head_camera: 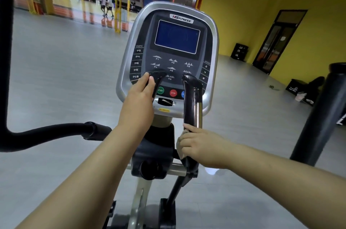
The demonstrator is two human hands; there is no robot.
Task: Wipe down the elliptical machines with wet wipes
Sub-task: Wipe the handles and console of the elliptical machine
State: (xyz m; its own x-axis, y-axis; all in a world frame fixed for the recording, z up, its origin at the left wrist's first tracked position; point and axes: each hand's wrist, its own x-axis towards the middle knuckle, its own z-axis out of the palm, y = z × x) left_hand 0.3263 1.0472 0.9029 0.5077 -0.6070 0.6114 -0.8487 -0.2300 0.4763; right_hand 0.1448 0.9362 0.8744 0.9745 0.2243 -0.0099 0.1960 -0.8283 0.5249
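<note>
The elliptical's silver console [213, 45] with a blue screen [177, 36] faces me at the centre. Two short black handles rise in front of it. My left hand [139, 97] grips the top of the left handle [159, 74]. My right hand [200, 146] curls round the lower part of the right handle [192, 97], just under its chrome sensor strip. A pale wet wipe [179, 142] shows at my right fingertips, pressed against the handle; most of it is hidden under the hand.
A long black swing arm [56, 131] curves in from the left, and a thick black post [318, 116] stands at the right. Grey floor lies all around. A black rack [239, 51] and a dark door [277, 41] are by the yellow wall. Two people [107, 4] walk far off.
</note>
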